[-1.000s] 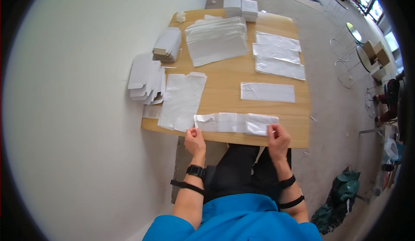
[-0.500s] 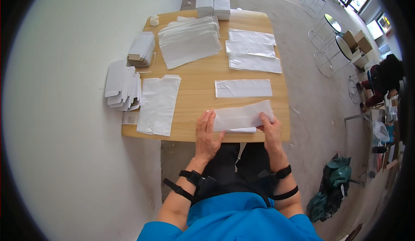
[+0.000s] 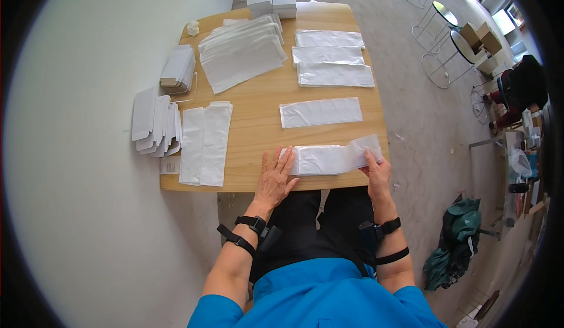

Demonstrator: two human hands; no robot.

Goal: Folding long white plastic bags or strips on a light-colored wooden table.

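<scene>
A long, thin white folded sheet [image 3: 324, 156], paper or plastic, lies along the near edge of the table. My left hand [image 3: 274, 178] rests flat at its left end, fingers stretched out and slightly apart. At the other end my right hand [image 3: 377, 174] pinches the sheet's corner between thumb and fingers and holds that end lifted and bent. Just beyond lies another folded white strip [image 3: 321, 113], touched by neither hand. What lies under the near sheet is largely hidden.
On the wooden table [image 3: 252, 134] are a fanned pile of white sheets [image 3: 238, 54], overlapping folded strips [image 3: 333, 72], two-part white sheets [image 3: 205, 143], and stacks of flat white cartons [image 3: 154, 122]. White boxes [image 3: 284, 0] stand at the far edge. A person [image 3: 521, 90] sits far right.
The sheet has come down from a raised, tilted position to lie mostly flat. My left hand has flattened onto its left end, and my right hand has moved slightly right with its corner.
</scene>
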